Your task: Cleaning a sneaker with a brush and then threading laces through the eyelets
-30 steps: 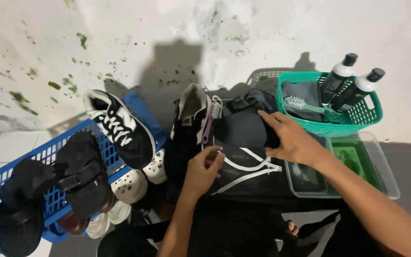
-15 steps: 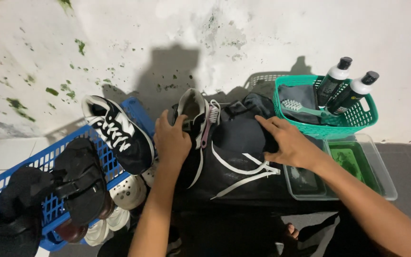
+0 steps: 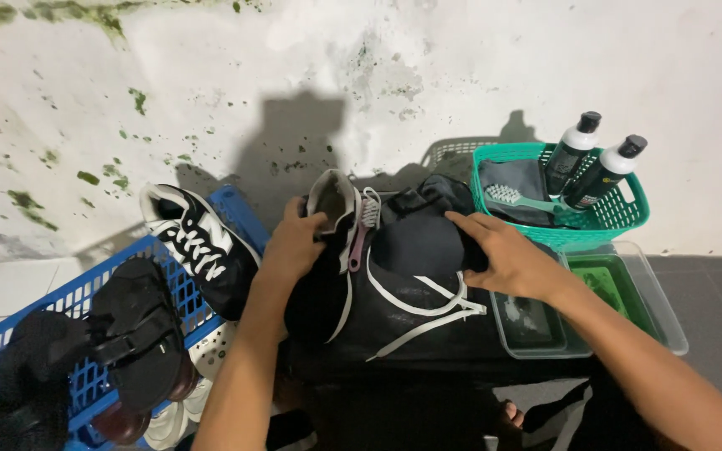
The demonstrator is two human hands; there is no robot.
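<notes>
Here, a stained white wall [image 3: 478, 67] with green mould meets a grey tiled floor [image 3: 704, 292]. Two dark bottles [image 3: 591, 163] with white collars stand in one green basket [image 3: 620, 213], beyond the right hand [image 3: 507, 259]; one blue crate [image 3: 77, 334] of shoes lies left of the left hand [image 3: 294, 242]. The black shoe [image 3: 327, 250], white-lined, sits gripped at its collar by the left hand's closed grip. The right hand presses flat, fingers spread, on black fabric [image 3: 419, 242].

Shoe-cleaning spot, layout

Crate [image 3: 202, 288] of sneakers and sandals lower left; shoe [image 3: 332, 250] centre; basket [image 3: 624, 219] holding bottles [image 3: 587, 163] upper right, tray [image 3: 658, 309] before it.
</notes>
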